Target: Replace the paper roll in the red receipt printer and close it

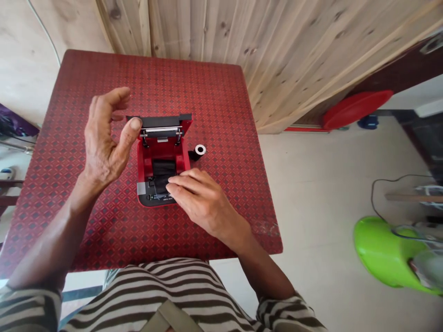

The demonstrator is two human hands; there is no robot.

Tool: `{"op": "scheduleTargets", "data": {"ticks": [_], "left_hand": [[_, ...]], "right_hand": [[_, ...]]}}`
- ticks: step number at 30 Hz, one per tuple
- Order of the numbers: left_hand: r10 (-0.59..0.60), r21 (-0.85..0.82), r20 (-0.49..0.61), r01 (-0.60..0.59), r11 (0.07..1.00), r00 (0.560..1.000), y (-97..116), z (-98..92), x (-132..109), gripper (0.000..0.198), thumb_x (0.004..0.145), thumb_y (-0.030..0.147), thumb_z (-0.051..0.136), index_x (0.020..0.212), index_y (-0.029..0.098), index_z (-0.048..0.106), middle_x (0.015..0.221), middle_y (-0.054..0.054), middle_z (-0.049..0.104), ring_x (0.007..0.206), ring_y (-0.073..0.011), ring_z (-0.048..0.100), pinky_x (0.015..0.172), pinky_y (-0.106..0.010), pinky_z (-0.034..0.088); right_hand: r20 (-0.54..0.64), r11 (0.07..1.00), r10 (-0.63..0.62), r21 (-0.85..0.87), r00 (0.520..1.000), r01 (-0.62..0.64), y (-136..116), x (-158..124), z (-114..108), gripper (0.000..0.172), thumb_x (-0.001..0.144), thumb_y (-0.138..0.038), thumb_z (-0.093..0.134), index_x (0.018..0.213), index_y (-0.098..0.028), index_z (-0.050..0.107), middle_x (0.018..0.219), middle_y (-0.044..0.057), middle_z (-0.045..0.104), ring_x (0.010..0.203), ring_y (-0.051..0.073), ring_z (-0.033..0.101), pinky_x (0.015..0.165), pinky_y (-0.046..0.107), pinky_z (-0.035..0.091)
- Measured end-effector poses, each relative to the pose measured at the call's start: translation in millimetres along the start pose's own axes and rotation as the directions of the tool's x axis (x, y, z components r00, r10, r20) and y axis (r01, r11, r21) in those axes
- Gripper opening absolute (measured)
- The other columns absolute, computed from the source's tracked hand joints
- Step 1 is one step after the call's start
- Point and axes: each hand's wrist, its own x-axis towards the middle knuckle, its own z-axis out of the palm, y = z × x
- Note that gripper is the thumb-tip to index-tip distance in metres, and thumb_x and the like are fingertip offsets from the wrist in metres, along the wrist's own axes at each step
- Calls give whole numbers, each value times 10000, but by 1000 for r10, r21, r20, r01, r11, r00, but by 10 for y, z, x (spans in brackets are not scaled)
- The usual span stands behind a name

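Observation:
A small red and black printer point(145, 161), apparently for receipts or labels, sits on the table with its lid point(161, 122) raised. Inside it lies a dark roll, and from that a black strip point(161, 182) runs toward the front edge. My right hand point(204, 203) pinches at the strip's right side, over the printer's front; its fingertips partly hide the strip. My left hand point(107, 133) is open beside the lid, fingers apart, with the thumb over the lid's left corner; whether it touches cannot be told. Right of the printer lies a small black roll point(199, 152) with a white end.
The table point(221, 106) has a red patterned cover and stands against a wooden plank wall point(207, 32). A green plastic object point(380, 251) and cables are on the floor at right. A red round object point(356, 110) leans near the wall.

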Motion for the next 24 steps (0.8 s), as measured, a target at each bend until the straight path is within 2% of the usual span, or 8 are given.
{"op": "scheduleTargets", "data": {"ticks": [3,6,9,11,15,19,24], "left_hand": [[-18,-43,106,23,999,994,29,49,30,637,1067,593,466,1479,109,506,1271,-131,707,1136,-179,679,1005,-344,533],[-34,-28,155,39,999,987,92,22,4,579,1088,580,409,1386,130,619,1203,-95,745,1057,-153,683,959,-306,520],[14,-34,191,-7,999,982,157,-52,-80,528,1098,550,386,1271,167,706,1117,-62,761,988,-144,676,913,-308,527],[75,-71,244,-60,996,967,178,-102,-186,488,1094,528,403,1239,183,716,1127,-68,760,1028,-162,689,947,-344,545],[202,-79,317,-186,979,927,130,-141,-493,385,1068,492,489,1270,239,698,1313,-100,707,1223,-227,679,1069,-442,537],[336,-62,339,-335,940,879,30,-117,-721,536,1048,578,479,1437,230,600,1395,-148,652,1382,-306,598,1172,-532,486],[376,-44,332,-384,922,865,-11,-96,-751,754,938,759,529,1493,250,562,1398,-159,652,1372,-353,609,1157,-561,507]], "right_hand": [[-62,997,-16,-81,998,11,-44,-36,38,182,1039,-100,578,1108,-141,742,1176,100,791,1069,217,656,893,372,563],[-124,986,-26,-169,992,5,-93,-60,80,165,1025,-86,599,1101,-120,741,1176,108,790,1105,228,655,886,366,551],[-168,967,-31,-255,985,-13,-139,-72,97,163,1014,-81,615,1102,-122,746,1114,94,791,1068,219,651,852,356,532],[-187,956,-33,-293,982,-24,-165,-82,100,156,1002,-83,636,1102,-120,750,1055,82,784,997,207,643,816,347,519],[-175,947,-53,-322,983,-6,-197,-110,119,146,984,-98,670,1106,-102,750,1002,75,772,934,202,628,778,346,507],[-168,949,-45,-316,985,-11,-205,-133,148,153,990,-113,673,1128,-105,739,996,69,773,927,194,631,778,348,510],[-173,957,-29,-290,985,-23,-195,-143,168,163,990,-109,664,1140,-121,728,1000,66,773,927,189,638,778,344,524]]}}
